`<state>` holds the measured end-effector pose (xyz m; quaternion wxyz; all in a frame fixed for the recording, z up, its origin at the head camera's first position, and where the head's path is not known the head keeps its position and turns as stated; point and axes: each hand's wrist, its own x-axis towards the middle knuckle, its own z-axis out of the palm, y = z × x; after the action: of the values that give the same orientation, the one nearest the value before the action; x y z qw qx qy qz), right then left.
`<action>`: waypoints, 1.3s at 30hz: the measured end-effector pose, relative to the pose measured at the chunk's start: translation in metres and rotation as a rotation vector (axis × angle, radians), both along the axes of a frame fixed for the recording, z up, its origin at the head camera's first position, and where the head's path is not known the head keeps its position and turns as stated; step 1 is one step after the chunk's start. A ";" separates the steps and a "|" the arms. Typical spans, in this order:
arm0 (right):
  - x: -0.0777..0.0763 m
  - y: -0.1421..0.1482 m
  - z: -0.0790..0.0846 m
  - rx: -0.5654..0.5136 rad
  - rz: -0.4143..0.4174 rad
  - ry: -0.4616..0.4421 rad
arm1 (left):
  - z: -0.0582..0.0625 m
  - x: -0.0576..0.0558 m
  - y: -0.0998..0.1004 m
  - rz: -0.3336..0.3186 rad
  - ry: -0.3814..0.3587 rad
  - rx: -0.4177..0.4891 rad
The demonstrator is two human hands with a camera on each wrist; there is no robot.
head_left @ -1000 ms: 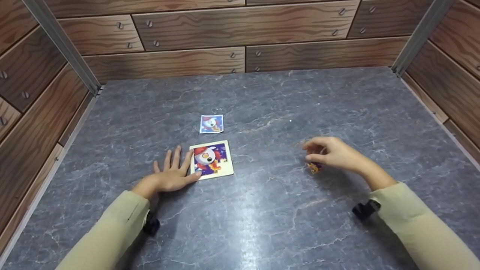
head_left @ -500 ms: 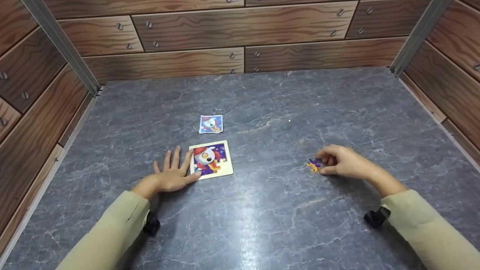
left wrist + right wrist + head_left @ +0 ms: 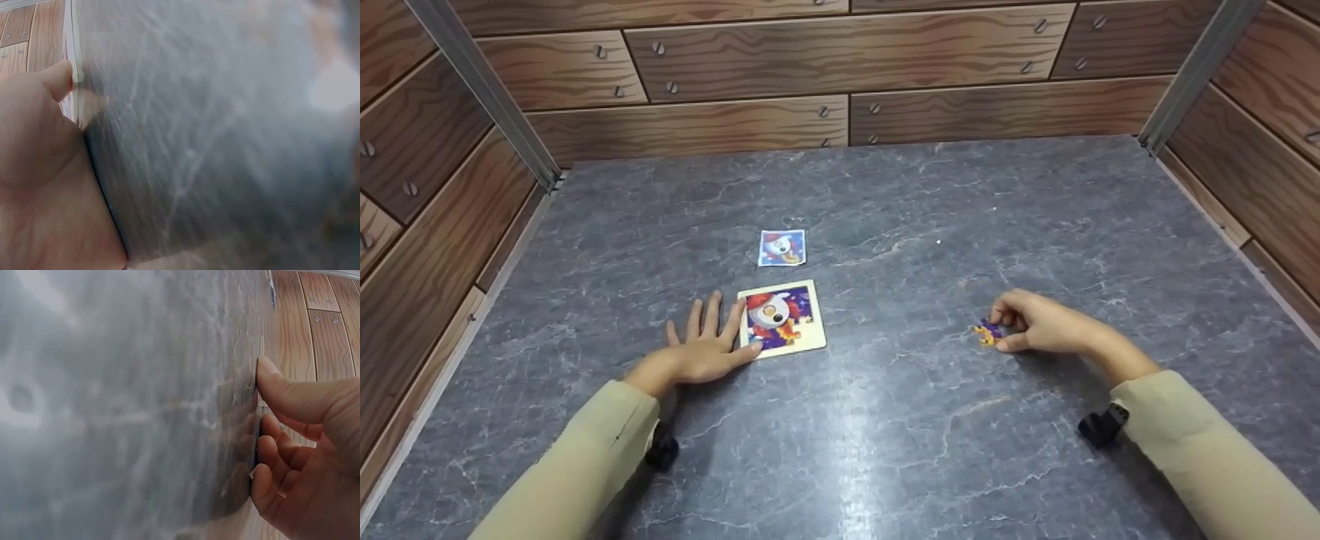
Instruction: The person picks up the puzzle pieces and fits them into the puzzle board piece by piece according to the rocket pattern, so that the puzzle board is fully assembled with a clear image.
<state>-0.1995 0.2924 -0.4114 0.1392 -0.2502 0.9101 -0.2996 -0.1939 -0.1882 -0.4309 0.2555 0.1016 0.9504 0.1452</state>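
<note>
A square jigsaw puzzle (image 3: 771, 319) in a cream frame shows a white, red and purple cartoon picture, with a bare cream gap at its lower right. My left hand (image 3: 701, 356) lies flat with spread fingers at its left side, thumb and index finger over the frame's edge. Well to the right, my right hand (image 3: 1039, 322) has curled fingers and pinches a small purple and orange puzzle piece (image 3: 986, 332) at its right side, low at the tabletop. In the right wrist view the thumb (image 3: 287, 394) and fingertips meet the table; the piece is mostly hidden there.
Behind the puzzle lies a small picture card (image 3: 782, 248) with a similar design. The grey marbled table (image 3: 885, 420) is bounded by wood-patterned walls (image 3: 750, 67) at the back and sides. A tiny white speck lies right of the middle.
My right hand has drawn back a little to the right and down, uncovering the puzzle piece, which has shifted slightly between the fingers. My left hand has stayed in place.
</note>
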 end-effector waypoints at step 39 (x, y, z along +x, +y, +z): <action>-0.005 -0.069 0.010 -0.120 0.044 0.083 | 0.006 0.003 0.000 -0.012 -0.007 0.030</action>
<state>-0.2046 0.2235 -0.4015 0.0927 -0.2899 0.8897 -0.3402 -0.1911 -0.1886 -0.4252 0.2579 0.1107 0.9467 0.1581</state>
